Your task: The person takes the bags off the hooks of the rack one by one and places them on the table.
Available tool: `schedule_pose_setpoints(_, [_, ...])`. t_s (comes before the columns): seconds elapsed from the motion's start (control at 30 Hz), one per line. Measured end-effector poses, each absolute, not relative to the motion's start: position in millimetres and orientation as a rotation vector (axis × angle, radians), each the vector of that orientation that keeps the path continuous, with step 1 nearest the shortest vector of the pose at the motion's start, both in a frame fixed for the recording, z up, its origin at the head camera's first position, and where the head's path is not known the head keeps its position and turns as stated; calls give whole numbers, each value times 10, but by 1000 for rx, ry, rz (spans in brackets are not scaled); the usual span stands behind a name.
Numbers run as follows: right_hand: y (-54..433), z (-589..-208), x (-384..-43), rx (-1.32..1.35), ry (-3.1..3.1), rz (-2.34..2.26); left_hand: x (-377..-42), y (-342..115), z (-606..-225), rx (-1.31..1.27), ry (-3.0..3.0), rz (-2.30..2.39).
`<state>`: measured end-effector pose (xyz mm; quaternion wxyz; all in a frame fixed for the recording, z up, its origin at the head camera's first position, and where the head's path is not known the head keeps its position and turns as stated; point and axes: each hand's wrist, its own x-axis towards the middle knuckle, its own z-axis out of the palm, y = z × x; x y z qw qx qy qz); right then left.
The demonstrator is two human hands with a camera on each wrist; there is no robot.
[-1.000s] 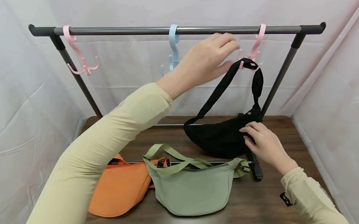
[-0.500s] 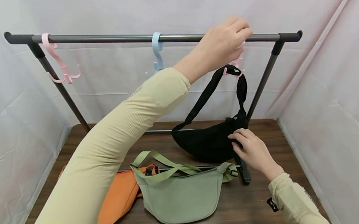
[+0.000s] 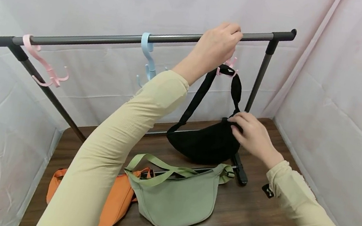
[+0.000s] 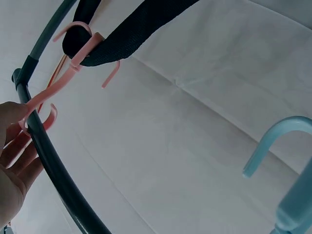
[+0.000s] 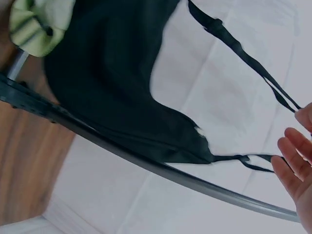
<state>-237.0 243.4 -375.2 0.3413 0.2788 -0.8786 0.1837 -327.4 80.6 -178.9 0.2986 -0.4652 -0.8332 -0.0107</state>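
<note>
A black crossbody bag (image 3: pixel 201 144) hangs by its strap (image 3: pixel 197 96) from the prongs of a pink hook (image 4: pixel 56 87) on the metal rail (image 3: pixel 108 40). My left hand (image 3: pixel 214 48) is up at the rail; in the left wrist view its thumb and fingers pinch the hook's top where it curls over the bar. The black bag's lower end is down near the rack's base. Beside its upper right corner, my right hand (image 3: pixel 250 135) has loosely bent fingers, thumb apart; in the right wrist view the fingers lie by the strap without a plain grip.
A blue hook (image 3: pixel 148 57) and another pink hook (image 3: pixel 41 60) hang further left. A green bag (image 3: pixel 176 202) and an orange bag (image 3: pixel 117 204) lie on the wooden table (image 3: pixel 249 221). White fabric walls (image 3: pixel 336 110) surround the rack; its right post (image 3: pixel 259 79) stands behind the black bag.
My left hand has gone from beside the pink hook to gripping its top at the rail. The right hand has risen along the black bag toward its strap end. The view has shifted.
</note>
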Motion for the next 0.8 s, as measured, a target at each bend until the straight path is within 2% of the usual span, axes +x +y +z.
schedule_pose_setpoints(0.4, [2293, -3013, -2864, 222, -2140, 700, -3220, 742, -1769, -1230, -2146, -107])
schedule_pose_setpoints(0.8, [2238, -3053, -3075, 206, -2094, 652, -3215, 798, -1749, -1220, -2187, -78])
